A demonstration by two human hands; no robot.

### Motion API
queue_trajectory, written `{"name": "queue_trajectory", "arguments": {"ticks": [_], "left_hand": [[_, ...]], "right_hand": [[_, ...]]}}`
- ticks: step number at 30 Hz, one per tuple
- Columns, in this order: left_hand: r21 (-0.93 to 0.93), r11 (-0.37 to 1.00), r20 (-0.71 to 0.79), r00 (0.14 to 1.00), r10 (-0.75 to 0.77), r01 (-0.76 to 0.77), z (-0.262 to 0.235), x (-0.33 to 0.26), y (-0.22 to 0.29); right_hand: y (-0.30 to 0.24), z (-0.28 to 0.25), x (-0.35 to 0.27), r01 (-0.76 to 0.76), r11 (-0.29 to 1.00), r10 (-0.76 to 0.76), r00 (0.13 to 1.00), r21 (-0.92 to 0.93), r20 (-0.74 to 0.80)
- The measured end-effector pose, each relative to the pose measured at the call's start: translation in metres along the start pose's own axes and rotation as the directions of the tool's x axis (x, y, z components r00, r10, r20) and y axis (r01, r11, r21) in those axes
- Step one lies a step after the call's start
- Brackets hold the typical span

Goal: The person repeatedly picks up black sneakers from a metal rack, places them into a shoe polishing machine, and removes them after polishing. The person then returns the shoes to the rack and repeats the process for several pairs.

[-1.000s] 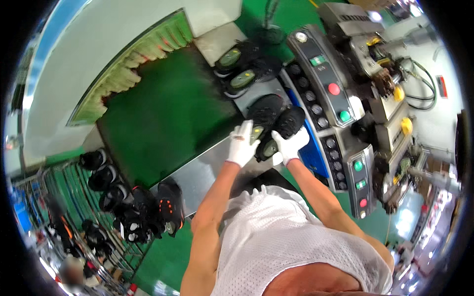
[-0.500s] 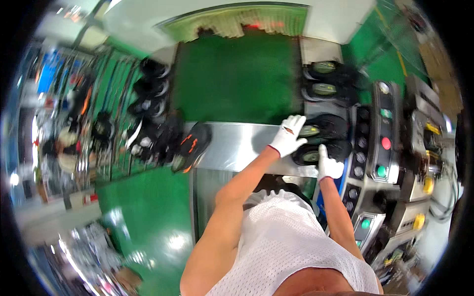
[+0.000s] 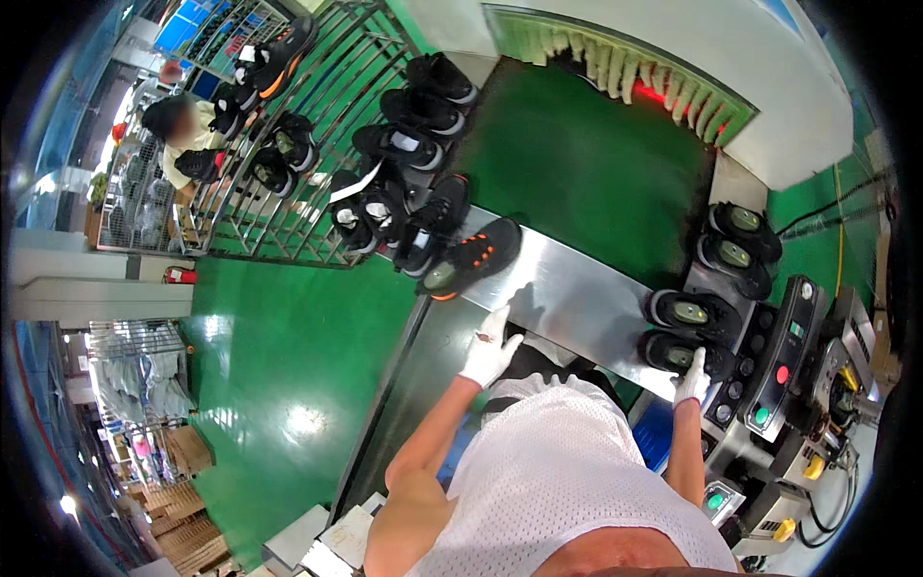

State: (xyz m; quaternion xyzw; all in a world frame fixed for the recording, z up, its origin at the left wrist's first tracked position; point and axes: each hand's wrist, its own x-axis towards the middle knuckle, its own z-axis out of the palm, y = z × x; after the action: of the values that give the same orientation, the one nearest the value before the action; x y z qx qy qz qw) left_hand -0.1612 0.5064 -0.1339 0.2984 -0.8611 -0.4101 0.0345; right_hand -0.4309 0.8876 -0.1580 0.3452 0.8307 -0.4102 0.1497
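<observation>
Here, beside the green conveyor belt (image 3: 586,183), the white-gloved right hand (image 3: 691,377) grips a black sneaker (image 3: 679,352) — light, pliable, best held at its collar — the left hand (image 3: 488,348) spread flat on the steel plate (image 3: 567,293).

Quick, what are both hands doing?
Left hand: open, flat on the shiny steel table.
Right hand: touching the nearest black shoe; grip unclear.

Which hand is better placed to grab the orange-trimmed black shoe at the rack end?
Left, probably. The left hand rests on the steel plate just below the orange-trimmed shoe; the right hand is on a far-side shoe.
</observation>
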Motion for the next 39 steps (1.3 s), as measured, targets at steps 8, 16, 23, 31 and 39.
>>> {"name": "queue_trajectory", "arguments": {"ticks": [8, 16, 23, 31, 39], "left_hand": [[-0.063, 0.944, -0.256, 0.920, 0.298, -0.323, -0.087, 0.097, 0.010], [0.036, 0.974, -0.342, 0.913, 0.223, -0.225, -0.128, 0.128, -0.043], [-0.022, 0.998, -0.599, 0.799, -0.054, 0.051, -0.142, 0.044, -0.044], [-0.124, 0.835, -0.744, 0.507, -0.435, 0.536, -0.130, -0.131, -0.094], [-0.479, 0.754, -0.698, 0.325, -0.638, 0.450, -0.067, -0.225, -0.143]], "right_hand": [[0.040, -0.001, 0.026, -0.016, 0.921, -0.046, 0.988, 0.390, 0.149], [-0.061, 0.053, -0.142, -0.184, 0.944, 0.100, 0.951, 0.275, 0.292], [-0.084, 0.147, -0.105, 0.352, 0.933, -0.216, 0.720, -0.079, 0.660], [-0.146, 0.255, -0.192, 0.609, 0.782, -0.445, 0.395, 0.133, 0.804], [-0.106, 0.269, -0.316, 0.734, 0.675, -0.383, 0.266, 0.072, 0.885]]}}
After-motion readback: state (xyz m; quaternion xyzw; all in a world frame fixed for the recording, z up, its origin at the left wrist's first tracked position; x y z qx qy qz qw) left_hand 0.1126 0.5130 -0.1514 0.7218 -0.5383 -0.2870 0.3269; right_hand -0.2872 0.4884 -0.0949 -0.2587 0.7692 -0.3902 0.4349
